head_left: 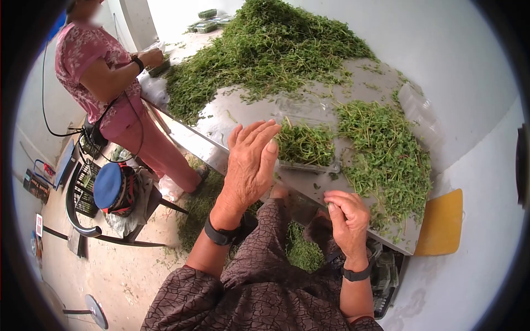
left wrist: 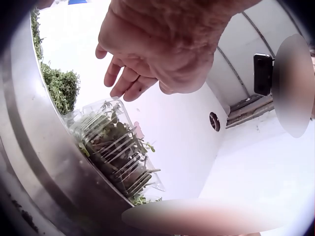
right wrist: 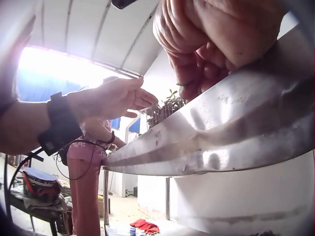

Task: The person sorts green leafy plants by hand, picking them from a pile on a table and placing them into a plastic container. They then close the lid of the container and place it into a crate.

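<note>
A clear plastic box (head_left: 306, 144) filled with green leafy stems stands near the metal table's front edge, its clear lid raised behind it. My left hand (head_left: 249, 160) is just left of the box, fingers straight, holding nothing; the left wrist view has this hand (left wrist: 157, 54) above the box (left wrist: 118, 147). To the box's right and nearer me, my right hand (head_left: 348, 220) hovers by the table edge with bent fingers. In the right wrist view the right hand (right wrist: 211, 44) has its fingers curled, and no object shows in them.
A large heap of greens (head_left: 276, 49) covers the table's back, and a smaller pile (head_left: 386, 154) lies right. At the left, a person in pink (head_left: 105, 77) holds a box. A yellow board (head_left: 440, 223) is at the right corner; a chair with a blue-topped item (head_left: 108, 186) stands left.
</note>
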Demonstrator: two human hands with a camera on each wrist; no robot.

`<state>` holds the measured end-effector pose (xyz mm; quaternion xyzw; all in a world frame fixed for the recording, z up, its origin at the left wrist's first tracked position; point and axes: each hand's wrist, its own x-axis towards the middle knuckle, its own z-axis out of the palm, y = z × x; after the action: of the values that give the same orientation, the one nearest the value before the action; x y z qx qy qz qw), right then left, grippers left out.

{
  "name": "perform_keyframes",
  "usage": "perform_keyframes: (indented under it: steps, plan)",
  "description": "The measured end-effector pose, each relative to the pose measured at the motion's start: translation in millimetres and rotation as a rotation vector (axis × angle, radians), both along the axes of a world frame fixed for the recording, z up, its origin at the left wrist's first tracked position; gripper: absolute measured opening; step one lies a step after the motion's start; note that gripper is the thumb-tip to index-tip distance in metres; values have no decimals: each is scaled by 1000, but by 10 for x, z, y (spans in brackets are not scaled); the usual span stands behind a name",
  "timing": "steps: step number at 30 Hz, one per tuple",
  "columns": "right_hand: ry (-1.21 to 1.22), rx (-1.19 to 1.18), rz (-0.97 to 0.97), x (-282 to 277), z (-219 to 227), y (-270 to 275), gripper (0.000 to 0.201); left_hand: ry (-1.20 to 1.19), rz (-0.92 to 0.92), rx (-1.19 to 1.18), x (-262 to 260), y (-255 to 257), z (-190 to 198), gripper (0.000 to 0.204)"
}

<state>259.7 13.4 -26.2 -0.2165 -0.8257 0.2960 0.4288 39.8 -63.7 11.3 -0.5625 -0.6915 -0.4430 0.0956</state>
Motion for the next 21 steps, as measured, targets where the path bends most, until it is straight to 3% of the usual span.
perform_keyframes:
  steps: [7, 13, 16, 21]
  plan:
    - [-7, 0, -4, -5, 4, -4, 9, 161, -53, -72, -8, 140, -66, 48]
    - [0, -17, 5, -7, -6, -2, 9, 222, -11, -294, 31, 216, -25, 52]
    - [11, -10, 5, -8, -8, 8, 9, 59, -73, -135, -34, 180, -99, 51]
    - [9, -5, 7, 0, -15, 10, 8, -14, -79, -19, -100, -30, -31, 50]
